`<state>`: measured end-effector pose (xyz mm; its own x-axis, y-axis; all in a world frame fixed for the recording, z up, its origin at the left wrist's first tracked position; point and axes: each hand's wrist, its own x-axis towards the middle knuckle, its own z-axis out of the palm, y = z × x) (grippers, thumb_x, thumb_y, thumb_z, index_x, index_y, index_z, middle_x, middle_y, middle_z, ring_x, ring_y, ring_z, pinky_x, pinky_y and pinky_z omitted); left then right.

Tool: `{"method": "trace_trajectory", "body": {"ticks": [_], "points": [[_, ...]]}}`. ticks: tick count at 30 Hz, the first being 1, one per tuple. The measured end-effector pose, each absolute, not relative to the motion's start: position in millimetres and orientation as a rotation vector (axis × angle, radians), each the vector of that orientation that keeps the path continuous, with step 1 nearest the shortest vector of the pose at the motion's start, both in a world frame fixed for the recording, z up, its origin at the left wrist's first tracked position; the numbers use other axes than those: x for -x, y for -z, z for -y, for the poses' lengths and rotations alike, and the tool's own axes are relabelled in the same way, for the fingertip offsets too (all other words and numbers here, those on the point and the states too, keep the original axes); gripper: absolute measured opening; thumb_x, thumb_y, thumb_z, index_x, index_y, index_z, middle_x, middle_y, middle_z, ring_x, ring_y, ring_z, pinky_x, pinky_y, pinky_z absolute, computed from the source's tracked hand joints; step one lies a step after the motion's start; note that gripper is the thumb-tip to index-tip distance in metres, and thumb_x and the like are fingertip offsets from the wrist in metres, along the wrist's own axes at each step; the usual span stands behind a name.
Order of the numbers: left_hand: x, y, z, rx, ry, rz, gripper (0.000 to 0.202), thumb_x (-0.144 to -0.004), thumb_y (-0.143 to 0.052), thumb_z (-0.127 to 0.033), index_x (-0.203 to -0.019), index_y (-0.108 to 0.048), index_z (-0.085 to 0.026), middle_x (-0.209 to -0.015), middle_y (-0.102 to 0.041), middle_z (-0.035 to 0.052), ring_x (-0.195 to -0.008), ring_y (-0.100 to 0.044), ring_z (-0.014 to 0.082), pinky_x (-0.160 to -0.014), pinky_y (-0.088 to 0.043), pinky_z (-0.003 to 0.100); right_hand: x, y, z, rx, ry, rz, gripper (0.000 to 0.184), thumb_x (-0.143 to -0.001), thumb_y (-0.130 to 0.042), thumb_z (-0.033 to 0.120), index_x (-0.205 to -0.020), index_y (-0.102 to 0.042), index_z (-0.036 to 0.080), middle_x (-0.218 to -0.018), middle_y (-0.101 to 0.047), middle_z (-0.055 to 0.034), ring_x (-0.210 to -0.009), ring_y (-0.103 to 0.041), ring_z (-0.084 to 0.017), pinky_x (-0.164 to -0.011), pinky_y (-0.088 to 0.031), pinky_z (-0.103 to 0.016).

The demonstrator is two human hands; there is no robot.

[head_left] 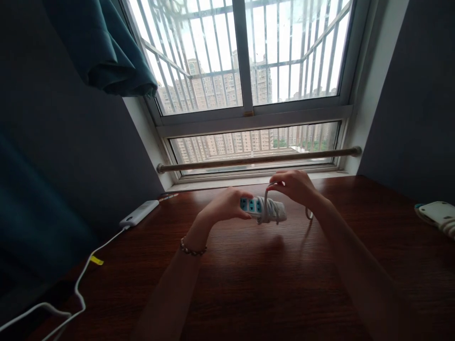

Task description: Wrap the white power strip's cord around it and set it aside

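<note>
In the head view, a white power strip [282,211] with blue-green sockets is held just above the brown tabletop. My left hand [229,204] is closed around its socket end. Several turns of pale cord [269,211] wrap the strip's other half. Above the wrapped part, my right hand [293,183] pinches a length of this cord between thumb and fingers. A loose loop of the cord hangs below the right wrist, partly hidden by the forearm.
A white device [139,213] with a white cable [82,274] and yellow tag [96,260] lies at left. Another pale object with wound cord [439,213] sits at the right edge. Behind the wooden tabletop [249,284] are a rail [263,161] and barred window. A blue curtain [113,61] hangs upper left.
</note>
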<state>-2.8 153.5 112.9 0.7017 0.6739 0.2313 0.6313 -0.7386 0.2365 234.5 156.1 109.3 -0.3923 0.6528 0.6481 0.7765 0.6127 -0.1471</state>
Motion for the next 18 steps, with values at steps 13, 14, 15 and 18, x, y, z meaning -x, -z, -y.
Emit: {"method": "trace_trajectory", "body": {"ticks": [13,14,15,18], "points": [[10,-118,-151,-2.182,-0.563,-0.668,0.059,-0.054,-0.082,-0.03,-0.108,-0.065,-0.014,-0.088,-0.066,0.0045,-0.078,-0.056,0.0178,-0.069,-0.044,0.027,-204,-83,-143,0.711,-1.006,1.793,0.029,-0.073,-0.06,0.039,-0.06,-0.054,0.013,-0.059,-0.043,-0.0038,-0.056,-0.041,-0.013,-0.051,-0.032,-0.026],[10,-117,-152,-2.176,-0.553,-0.662,0.059,-0.053,-0.082,-0.03,-0.107,-0.065,-0.013,-0.09,-0.066,0.0053,-0.079,-0.057,0.0188,-0.07,-0.044,0.028,-202,-84,-134,0.691,-0.889,1.733,0.027,-0.072,-0.06,0.039,-0.064,-0.056,0.014,-0.066,-0.049,-0.0059,-0.063,-0.046,-0.016,-0.057,-0.037,-0.027],[10,-116,-152,-2.169,-0.549,-0.654,0.06,-0.052,-0.083,-0.03,-0.107,-0.065,-0.013,-0.091,-0.067,0.0058,-0.08,-0.058,0.0197,-0.071,-0.044,0.029,-201,-85,-127,0.681,-0.81,1.718,0.025,-0.073,-0.06,0.039,-0.072,-0.059,0.015,-0.078,-0.053,-0.0078,-0.075,-0.05,-0.018,-0.066,-0.041,-0.029],[8,-115,-153,-2.139,-0.586,-0.649,0.06,-0.051,-0.084,-0.028,-0.107,-0.065,-0.013,-0.089,-0.067,0.0052,-0.08,-0.058,0.0194,-0.072,-0.043,0.029,-200,-85,-123,0.666,-0.774,1.688,0.029,-0.075,-0.061,0.045,-0.074,-0.054,0.016,-0.079,-0.051,-0.0079,-0.076,-0.049,-0.019,-0.067,-0.042,-0.031]]}}
